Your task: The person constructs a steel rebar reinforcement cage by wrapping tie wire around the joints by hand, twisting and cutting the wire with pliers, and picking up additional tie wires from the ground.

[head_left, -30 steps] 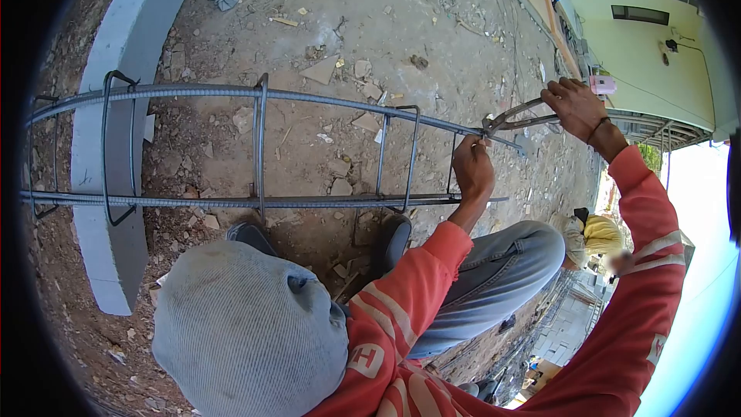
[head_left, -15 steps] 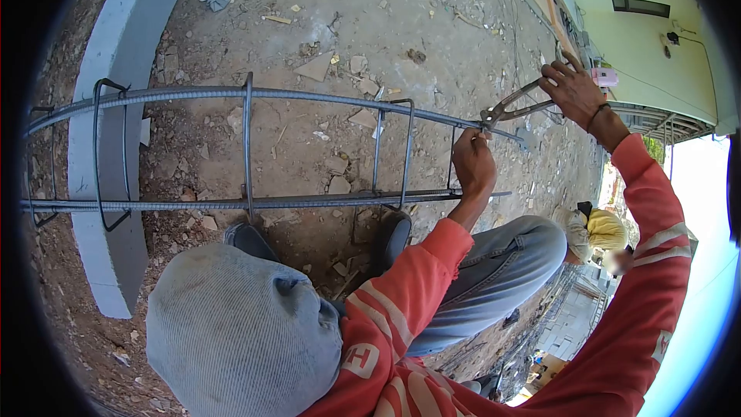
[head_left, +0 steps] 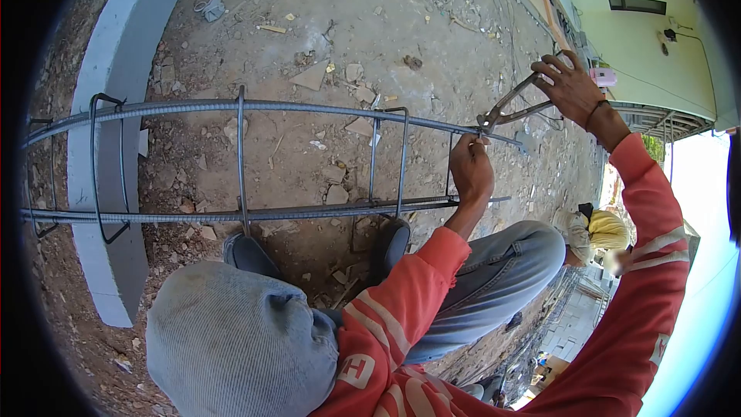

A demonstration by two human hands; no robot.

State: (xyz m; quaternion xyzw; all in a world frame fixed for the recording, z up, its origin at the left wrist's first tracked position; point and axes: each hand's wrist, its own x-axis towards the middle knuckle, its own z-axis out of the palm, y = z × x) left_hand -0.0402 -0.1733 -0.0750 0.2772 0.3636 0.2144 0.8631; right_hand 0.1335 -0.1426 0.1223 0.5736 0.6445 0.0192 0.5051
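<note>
My right hand is wrapped around the handles of a pair of pincers, which are spread apart. The pincers' jaws sit at the upper steel bar of a rebar cage, near its right end. Just below the jaws, my left hand has its fingers pinched together against the bar. What lies between those fingertips is too small to make out. A bent steel stirrup joins the upper and lower bars left of my left hand, and another stirrup stands further left.
A long grey-white beam lies under the cage's left end. Broken rubble is scattered over the dirt ground. My knees are bent below the cage. Another person in yellow is at the right, near a pale green wall.
The cage's left part sits slightly lower in view. The pincers and both hands have shifted only a little, with the jaws still at the upper bar.
</note>
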